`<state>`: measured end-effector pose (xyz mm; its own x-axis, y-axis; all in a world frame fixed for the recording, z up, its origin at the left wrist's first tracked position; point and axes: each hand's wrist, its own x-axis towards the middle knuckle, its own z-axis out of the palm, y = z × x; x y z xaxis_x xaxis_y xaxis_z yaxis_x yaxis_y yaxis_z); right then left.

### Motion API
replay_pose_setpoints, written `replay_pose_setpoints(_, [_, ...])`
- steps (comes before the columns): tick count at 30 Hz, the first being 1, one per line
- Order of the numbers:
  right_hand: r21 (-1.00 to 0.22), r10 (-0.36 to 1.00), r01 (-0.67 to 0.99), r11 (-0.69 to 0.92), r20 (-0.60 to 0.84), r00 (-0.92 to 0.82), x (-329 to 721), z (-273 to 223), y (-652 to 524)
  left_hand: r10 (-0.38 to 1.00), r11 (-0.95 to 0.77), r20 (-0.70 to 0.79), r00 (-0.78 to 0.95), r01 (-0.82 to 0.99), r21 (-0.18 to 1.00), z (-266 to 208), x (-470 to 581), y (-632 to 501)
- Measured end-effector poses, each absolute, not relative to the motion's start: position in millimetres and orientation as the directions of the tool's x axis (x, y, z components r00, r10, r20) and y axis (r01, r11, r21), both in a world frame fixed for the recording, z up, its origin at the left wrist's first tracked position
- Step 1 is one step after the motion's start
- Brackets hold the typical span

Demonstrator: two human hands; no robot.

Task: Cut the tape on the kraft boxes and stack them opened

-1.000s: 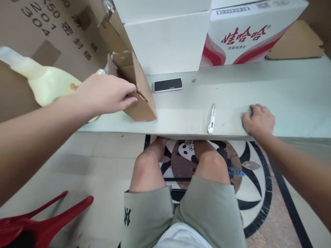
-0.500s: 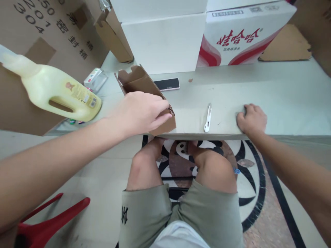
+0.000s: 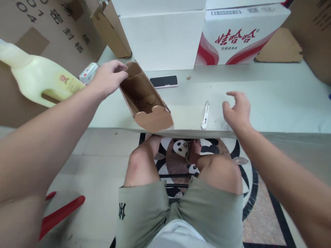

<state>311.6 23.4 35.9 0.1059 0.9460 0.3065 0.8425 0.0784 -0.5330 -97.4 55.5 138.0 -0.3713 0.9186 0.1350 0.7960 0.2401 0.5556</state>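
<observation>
A long, narrow brown cardboard box (image 3: 144, 90) stands at an angle on the table with its top uncovered, so its bare inside shows. My left hand (image 3: 110, 77) is at its far left corner, thumb and fingers closed around the edge there. The fingertips are partly hidden. At the near end, a flap with a notched edge (image 3: 154, 120) faces me. My right hand (image 3: 237, 109) is raised over the right part of the table, with thumb and forefinger apart and nothing between them. Left of it lies a white utility knife (image 3: 205, 115).
Behind the box lies a phone (image 3: 164, 81). White cartons (image 3: 165, 41) line the back, one with red lettering (image 3: 236, 37). To the left are a yellow handled bottle (image 3: 33, 77), a small clear pack (image 3: 88, 72) and a large carton (image 3: 51, 31). A red stool leg (image 3: 64, 213) shows below.
My left hand has shifted from the box's near end to its far left corner. My right hand has lifted off the table, moved slightly left and spread its fingers.
</observation>
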Motion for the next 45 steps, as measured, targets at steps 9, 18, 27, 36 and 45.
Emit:
replay_pose_setpoints(9, [-0.619, 0.659, 0.302, 0.725, 0.751, -0.042, 191.7, 89.4, -94.1, 0.949, 0.165, 0.157, -0.274, 0.854, 0.493, 142.8, -41.4, 28.1])
replay_pose_setpoints(18, [-0.654, 0.677, 0.355, 0.668, 0.732, 0.074, 224.8, 33.2, -68.2, 0.944, -0.057, 0.250, -0.216, 0.639, 0.767, 125.2, -20.6, 5.9])
replay_pose_setpoints(27, [-0.666, 0.683, 0.223, 0.711, 0.730, 0.001, 228.4, 28.8, -60.2, 0.720, -0.417, 0.497, -0.484, 0.270, 0.868, 58.9, -15.5, -56.1])
replay_pose_setpoints(36, [-0.681, 0.686, 0.094, 0.726, 0.727, -0.025, 221.9, 25.9, -54.1, 0.601, -0.466, 0.634, -0.487, 0.431, 0.773, 27.4, -14.9, -113.6])
replay_pose_setpoints(45, [-0.748, 0.752, 0.076, 0.659, 0.656, -0.064, 230.7, 27.0, -52.1, 0.805, -0.488, 0.587, 0.084, 0.657, 0.575, 35.4, -52.9, -137.3])
